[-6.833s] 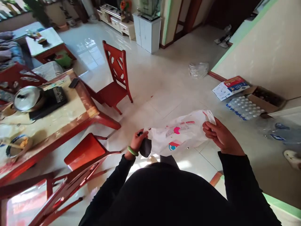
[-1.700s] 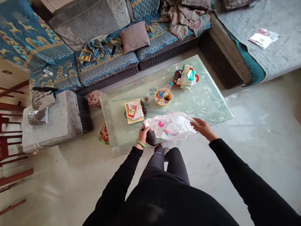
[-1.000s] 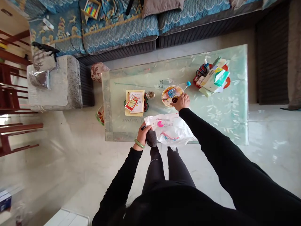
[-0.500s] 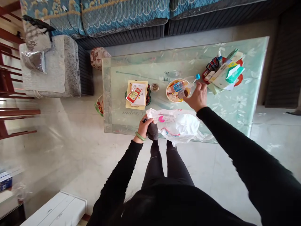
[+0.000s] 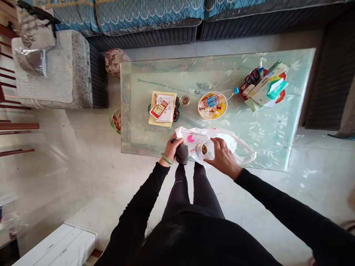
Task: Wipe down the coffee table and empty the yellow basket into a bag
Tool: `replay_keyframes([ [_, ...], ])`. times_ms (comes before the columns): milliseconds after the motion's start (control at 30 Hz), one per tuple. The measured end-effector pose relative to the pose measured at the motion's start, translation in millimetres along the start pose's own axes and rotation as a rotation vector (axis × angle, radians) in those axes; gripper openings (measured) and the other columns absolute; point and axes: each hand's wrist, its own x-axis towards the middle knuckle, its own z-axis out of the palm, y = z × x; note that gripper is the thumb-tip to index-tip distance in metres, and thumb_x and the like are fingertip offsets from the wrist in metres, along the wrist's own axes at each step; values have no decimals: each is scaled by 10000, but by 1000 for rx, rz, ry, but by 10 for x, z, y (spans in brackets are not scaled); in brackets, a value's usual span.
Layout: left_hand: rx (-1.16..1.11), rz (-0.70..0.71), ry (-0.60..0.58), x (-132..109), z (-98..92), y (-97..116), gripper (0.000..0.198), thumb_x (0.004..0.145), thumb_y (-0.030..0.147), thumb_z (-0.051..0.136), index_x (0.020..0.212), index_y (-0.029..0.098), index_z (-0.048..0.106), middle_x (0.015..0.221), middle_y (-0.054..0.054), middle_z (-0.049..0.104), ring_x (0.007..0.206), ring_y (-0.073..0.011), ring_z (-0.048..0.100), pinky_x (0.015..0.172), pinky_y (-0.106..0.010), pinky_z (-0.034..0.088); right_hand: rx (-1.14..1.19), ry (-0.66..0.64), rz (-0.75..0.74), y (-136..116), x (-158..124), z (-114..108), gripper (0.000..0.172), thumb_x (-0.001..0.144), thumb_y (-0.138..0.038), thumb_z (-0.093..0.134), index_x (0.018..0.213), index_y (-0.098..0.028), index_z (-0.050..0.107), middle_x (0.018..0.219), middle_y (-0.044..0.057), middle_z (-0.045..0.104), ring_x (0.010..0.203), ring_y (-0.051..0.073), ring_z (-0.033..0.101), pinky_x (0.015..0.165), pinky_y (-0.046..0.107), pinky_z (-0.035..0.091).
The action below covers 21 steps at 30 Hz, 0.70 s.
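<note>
Cup (image 5: pixel 204 149) of dark liquid held over a white plastic carrier bag (image 5: pixel 223 135)

The right hand (image 5: pixel 224 159) grips the small clear Cup from above, its fingers (image 5: pixel 215 145) curled narrowly around the top. Whether the Cup sits at the bag's mouth or only above it, I cannot tell. The left hand (image 5: pixel 173 148), with a green bangle (image 5: pixel 166 159) at the wrist, is closed on the bag's gathered edge and a dark grey cloth (image 5: pixel 182 154). The bag lies at the near edge of a glass-topped coffee table (image 5: pixel 266 147), with one handle looped out to the right.

The main risk is a tilt: a slight turn of the right wrist could spill the liquid over the bag and cloth. A fingertip hold from above is also insecure, so a wet or smooth Cup might slip and strike the glass. The thin plastic gives no firm seat, and the bag could slide off the table edge if pulled.

Lines of small print sit beside a pink mark on the bag, but they are too small to read, and the Cup partly covers the red-and-blue design. Lettering on the glass ends in "topia", upside down from this view. No brand can be read on the water bottle (image 5: pixel 216 99) lying in a yellow bowl (image 5: pixel 212 115).
</note>
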Motion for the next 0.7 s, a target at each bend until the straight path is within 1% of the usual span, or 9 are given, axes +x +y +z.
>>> replay_keyframes([
  [100, -21, -30, -1, -25, -14, -7, 300, 734, 435, 849, 857, 201, 708, 664, 18, 638, 626, -140, 555, 660, -293, 466, -7, -79, 109, 129, 313, 594, 941, 803, -425, 806, 1552, -77, 355, 1481, 297, 477, 1379, 440, 501, 1120, 548, 499],
  [167, -27, -34, 3, -38, -23, -11, 299, 733, 429, 851, 863, 201, 709, 657, 21, 638, 618, -136, 552, 652, -290, 463, -39, -133, 192, 245, 545, 899, 820, 819, -371, 786, 1486, -56, 427, 1437, 315, 517, 1380, 458, 485, 1114, 561, 478],
  [267, -30, -36, 9, -58, -25, -12, 293, 742, 409, 844, 902, 200, 717, 641, 26, 637, 605, -134, 549, 641, -286, 462, -82, -148, 281, 419, 825, 1192, 587, 857, -305, 733, 1357, -69, 535, 1455, 338, 513, 1399, 474, 446, 1126, 593, 427],
  [333, -33, -43, 12, -71, -23, -14, 304, 738, 406, 848, 923, 199, 724, 635, 28, 637, 601, -135, 552, 634, -285, 461, -85, -108, 291, 502, 941, 1292, 533, 869, -292, 722, 1325, -73, 555, 1488, 345, 489, 1426, 468, 410, 1139, 592, 405],
  [433, -29, -45, 19, -81, -24, -24, 298, 733, 407, 849, 904, 194, 730, 631, 26, 637, 599, -134, 555, 628, -284, 461, -90, -78, 295, 545, 1005, 1321, 602, 837, -283, 769, 1340, -47, 537, 1461, 357, 505, 1458, 462, 383, 1158, 579, 395],
  [533, -33, -45, 30, -77, -30, -38, 318, 730, 395, 845, 955, 192, 749, 630, 30, 639, 598, -133, 556, 632, -282, 462, -107, -69, 288, 506, 915, 1204, 716, 795, -301, 825, 1399, -57, 529, 1549, 351, 441, 1490, 476, 387, 1189, 599, 381],
  [600, -40, -44, 38, -69, -30, -44, 339, 728, 393, 846, 987, 193, 756, 634, 32, 640, 605, -134, 561, 640, -282, 464, -93, -47, 253, 468, 763, 1035, 778, 764, -303, 846, 1440, -80, 532, 1628, 328, 377, 1527, 487, 366, 1199, 620, 387],
  [633, -41, -43, 42, -65, -27, -46, 336, 726, 396, 847, 977, 194, 755, 634, 32, 639, 608, -135, 562, 643, -281, 465, -64, -47, 230, 454, 673, 921, 789, 751, -309, 853, 1445, -94, 543, 1642, 311, 378, 1525, 483, 384, 1195, 622, 404],
  [700, -39, -42, 57, -61, -19, -49, 308, 721, 409, 855, 909, 193, 742, 631, 29, 636, 614, -134, 566, 648, -279, 467, 64, -101, 186, 457, 527, 643, 693, 769, -360, 838, 1388, -144, 615, 1558, 255, 526, 1413, 438, 547, 1143, 588, 486],
])
